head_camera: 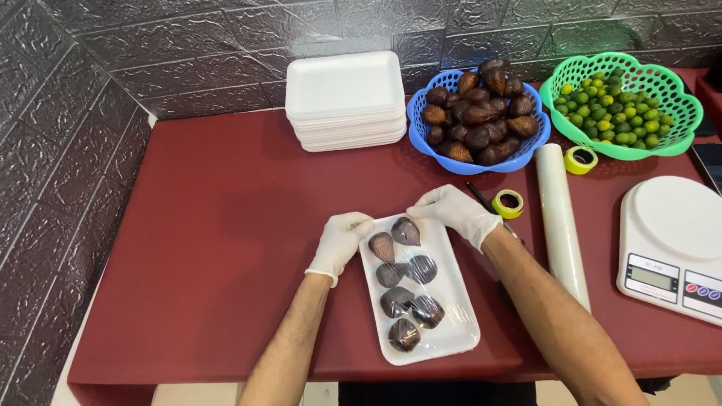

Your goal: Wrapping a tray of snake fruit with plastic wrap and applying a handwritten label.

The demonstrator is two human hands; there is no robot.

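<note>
A white foam tray (453, 289) lies on the dark red table in front of me, covered with clear plastic film over several brown scaly fruits (404, 272). My left hand (340, 242), in a white glove, presses against the tray's far left corner. My right hand (453, 212), also gloved, grips the tray's far right corner, fingers curled over the rim.
A stack of empty white foam trays (345, 100) stands at the back. A blue basket (424, 142) holds brown fruits; a green basket (676, 113) holds small green fruits. A film roll (560, 225), two yellow tape rolls (508, 203) and a white scale (670, 242) lie right.
</note>
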